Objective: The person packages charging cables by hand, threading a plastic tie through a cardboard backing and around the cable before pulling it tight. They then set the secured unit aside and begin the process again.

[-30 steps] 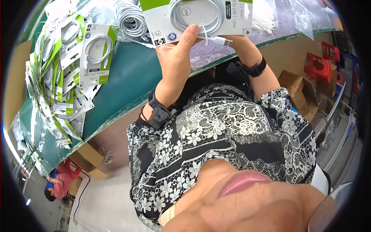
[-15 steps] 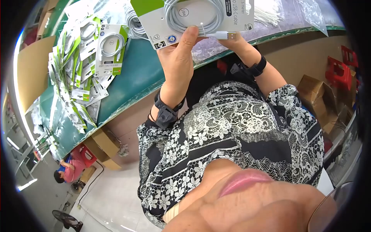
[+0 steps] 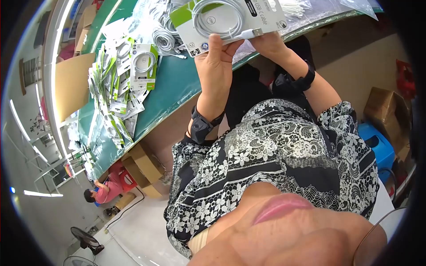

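Note:
A coiled white USB cable (image 3: 241, 21) is fastened to a white and green printed card (image 3: 262, 18) at the top of the head view. The cable's USB-A plug (image 3: 252, 33) points right, lying across the card's lower edge. My left hand (image 3: 215, 66) grips that edge, thumb in front and some fingers behind. At the lower right corner, my right hand (image 3: 269, 45) holds the card too, its fingertips hidden behind it. Beyond the card lie loose coiled cables (image 3: 164, 40) on the green table (image 3: 175, 75).
Left on the table is a pile of carded cables (image 3: 117, 95) beside a cardboard sheet (image 3: 73, 86). White cable ties (image 3: 290, 8) and clear plastic lie at the back right. Cardboard boxes (image 3: 144, 166) and a blue stool (image 3: 377, 144) stand below. Another person (image 3: 108, 188) sits far left.
The view has shifted, so the table and pile appear further right. Both hands still hold the carded cable, which sits slightly higher and tilts a little differently. More of the loose coils shows.

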Motion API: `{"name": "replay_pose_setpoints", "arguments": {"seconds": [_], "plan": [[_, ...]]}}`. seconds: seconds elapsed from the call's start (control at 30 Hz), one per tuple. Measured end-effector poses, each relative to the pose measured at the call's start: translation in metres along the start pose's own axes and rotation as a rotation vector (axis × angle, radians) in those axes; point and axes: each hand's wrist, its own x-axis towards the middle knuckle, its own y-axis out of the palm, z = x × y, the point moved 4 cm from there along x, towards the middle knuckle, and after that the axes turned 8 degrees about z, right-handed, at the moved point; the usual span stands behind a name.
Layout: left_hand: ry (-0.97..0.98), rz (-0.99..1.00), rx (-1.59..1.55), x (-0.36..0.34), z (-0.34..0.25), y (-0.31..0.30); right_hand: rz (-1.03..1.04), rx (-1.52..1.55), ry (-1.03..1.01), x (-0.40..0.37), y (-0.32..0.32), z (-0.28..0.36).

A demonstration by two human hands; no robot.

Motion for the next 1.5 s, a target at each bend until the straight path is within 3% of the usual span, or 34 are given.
{"name": "replay_pose_setpoints", "arguments": {"seconds": [0.2, 0.43, 0.63, 0.73, 0.77, 0.87, 1.4, 1.5], "plan": [[-0.004, 0.051, -0.056, -0.007, 0.01, 0.023, -0.175, -0.296, -0.334, -0.004, -0.014, 0.018], [-0.024, 0.041, -0.275, -0.014, 0.015, 0.02, -0.078, -0.312, -0.324, -0.005, -0.011, 0.01], [0.056, 0.01, -0.187, -0.003, 0.017, -0.001, 0.001, -0.314, -0.399, 0.002, 0.004, 0.008], [0.13, -0.02, -0.185, 0.008, 0.007, -0.017, 0.202, 0.167, 0.452, 0.001, 0.007, 0.017], [0.151, -0.031, -0.146, 0.008, 0.004, -0.019, 0.212, 0.163, 0.444, 0.003, 0.009, 0.019], [0.169, -0.064, -0.082, 0.003, 0.005, -0.024, 0.209, 1.082, 0.369, -0.002, 0.018, 0.026], [0.198, -0.055, 0.02, -0.014, 0.005, -0.031, 0.173, 0.712, 0.454, -0.003, 0.037, 0.011], [0.112, -0.14, -0.055, -0.011, 0.011, -0.043, 0.209, 0.707, 0.507, -0.006, 0.032, 0.015]]}}
